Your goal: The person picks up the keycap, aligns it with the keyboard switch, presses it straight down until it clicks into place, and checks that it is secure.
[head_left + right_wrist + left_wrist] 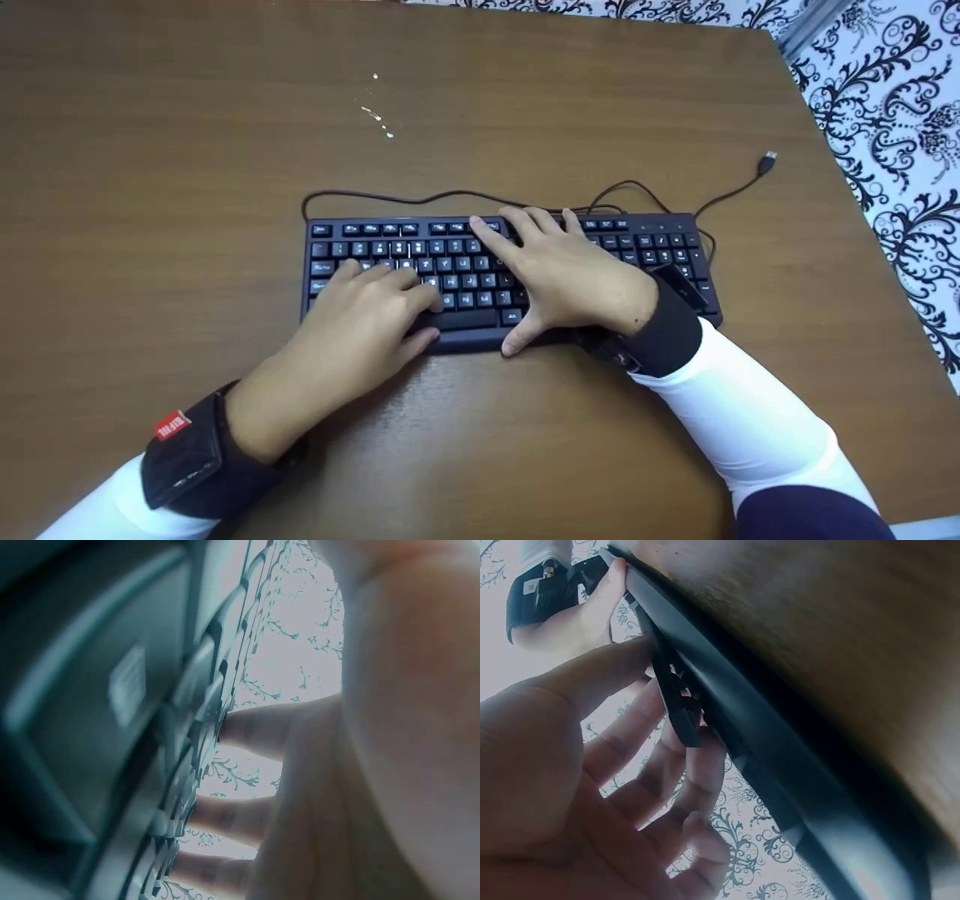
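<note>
A black keyboard (465, 341) lies on the wooden table, its keys lettered in white. Over its left part, my left hand (375, 315) rests with bent fingertips on the keys and the thumb by the space bar (471, 321). In the left wrist view, the thumb of that hand (577, 765) touches the raised edge of the bar, with the fingers loosely bent beyond. My right hand (562, 277) spreads over the right-middle keys, its thumb at the front edge. The right wrist view shows its fingertips touching keys (187, 735); neither hand grips anything.
The keyboard's cable (420, 200) runs along its back edge and loops at the right, ending in a USB plug (766, 163). Small pale marks (377, 118) show on the table (187, 150). Past the table's right edge is patterned black-and-white wallpaper (892, 135).
</note>
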A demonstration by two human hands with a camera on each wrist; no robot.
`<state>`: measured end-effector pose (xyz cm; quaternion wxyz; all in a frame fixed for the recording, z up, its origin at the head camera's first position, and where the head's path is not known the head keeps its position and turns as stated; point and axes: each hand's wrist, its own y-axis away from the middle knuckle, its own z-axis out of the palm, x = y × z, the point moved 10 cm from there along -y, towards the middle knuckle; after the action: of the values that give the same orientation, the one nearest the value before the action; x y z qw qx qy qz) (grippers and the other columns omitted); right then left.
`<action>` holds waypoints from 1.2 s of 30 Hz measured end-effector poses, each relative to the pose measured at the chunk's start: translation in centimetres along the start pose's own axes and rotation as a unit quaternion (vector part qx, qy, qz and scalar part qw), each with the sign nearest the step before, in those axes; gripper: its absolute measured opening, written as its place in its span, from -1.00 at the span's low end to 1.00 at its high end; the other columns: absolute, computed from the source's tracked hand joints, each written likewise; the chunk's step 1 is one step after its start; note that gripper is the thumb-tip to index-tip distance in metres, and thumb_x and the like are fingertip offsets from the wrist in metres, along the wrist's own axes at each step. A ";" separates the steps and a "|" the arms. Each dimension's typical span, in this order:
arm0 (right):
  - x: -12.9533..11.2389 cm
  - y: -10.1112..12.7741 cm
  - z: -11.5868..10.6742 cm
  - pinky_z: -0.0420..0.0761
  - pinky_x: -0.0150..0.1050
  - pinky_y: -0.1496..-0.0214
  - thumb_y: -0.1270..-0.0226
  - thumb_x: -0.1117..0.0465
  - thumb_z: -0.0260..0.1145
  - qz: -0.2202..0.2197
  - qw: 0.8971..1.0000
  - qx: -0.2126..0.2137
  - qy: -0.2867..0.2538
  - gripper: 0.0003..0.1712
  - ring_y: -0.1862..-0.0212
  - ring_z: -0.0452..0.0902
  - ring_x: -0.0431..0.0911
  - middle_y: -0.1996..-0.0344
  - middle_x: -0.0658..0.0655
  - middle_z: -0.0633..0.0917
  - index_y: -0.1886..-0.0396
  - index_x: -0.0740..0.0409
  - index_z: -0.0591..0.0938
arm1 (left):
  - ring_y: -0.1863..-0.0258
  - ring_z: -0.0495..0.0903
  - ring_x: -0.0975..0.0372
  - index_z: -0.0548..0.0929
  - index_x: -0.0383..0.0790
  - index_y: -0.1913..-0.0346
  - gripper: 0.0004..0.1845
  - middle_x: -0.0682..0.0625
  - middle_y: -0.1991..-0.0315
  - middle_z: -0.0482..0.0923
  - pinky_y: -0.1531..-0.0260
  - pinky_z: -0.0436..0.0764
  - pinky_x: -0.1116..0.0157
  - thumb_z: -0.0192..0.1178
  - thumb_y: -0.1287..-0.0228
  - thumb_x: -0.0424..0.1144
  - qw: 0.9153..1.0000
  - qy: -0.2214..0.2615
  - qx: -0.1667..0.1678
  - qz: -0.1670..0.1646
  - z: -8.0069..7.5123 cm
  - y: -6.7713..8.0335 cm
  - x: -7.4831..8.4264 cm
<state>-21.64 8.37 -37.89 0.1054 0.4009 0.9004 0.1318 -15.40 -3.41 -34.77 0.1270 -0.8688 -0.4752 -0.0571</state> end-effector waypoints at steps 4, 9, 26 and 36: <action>-0.1 0.0 0.0 0.07 0.52 -0.42 0.41 -0.59 0.49 -0.001 1.000 -0.001 -0.004 0.67 -0.55 -0.02 0.25 -0.56 0.30 0.07 -0.64 -0.08 -0.14 | 0.24 0.67 0.11 0.74 0.00 0.16 -0.80 0.05 0.24 0.71 0.28 0.49 0.12 0.44 -0.17 -0.09 1.000 -0.001 0.007 0.012 -0.2 0.0 0.1; 0.0 0.0 -0.1 0.06 0.50 -0.43 0.43 -0.61 0.49 0.000 1.000 0.002 0.000 0.68 -0.55 -0.02 0.25 -0.56 0.29 0.07 -0.64 -0.09 -0.15 | 0.30 0.68 0.11 0.75 -0.06 0.21 -0.80 0.03 0.30 0.69 0.28 0.62 0.09 0.48 -0.12 -0.13 0.999 -0.009 0.017 0.035 -0.5 0.0 0.6; -0.1 0.0 -0.1 0.09 0.51 -0.42 0.44 -0.60 0.49 -0.001 1.000 0.004 0.005 0.68 -0.55 -0.01 0.26 -0.55 0.31 0.08 -0.64 -0.08 -0.14 | 0.28 0.69 0.07 0.75 -0.17 0.25 -0.84 -0.01 0.31 0.69 0.22 0.70 0.06 0.45 -0.12 -0.23 0.997 0.000 0.033 0.066 -0.3 0.0 1.1; 0.0 0.0 -0.1 0.10 0.52 -0.41 0.43 -0.61 0.48 -0.004 1.000 0.008 0.003 0.67 -0.54 0.01 0.25 -0.55 0.30 0.09 -0.64 -0.10 -0.13 | 0.29 0.67 0.10 0.78 -0.10 0.30 -0.94 0.01 0.34 0.67 0.25 0.69 0.08 0.43 -0.16 -0.26 0.996 -0.005 0.045 0.073 -0.4 0.1 1.3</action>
<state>-21.66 8.35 -37.80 0.1001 0.3974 0.9034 0.1257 -14.60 -2.49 -34.10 0.1671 -0.8948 -0.4135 -0.0216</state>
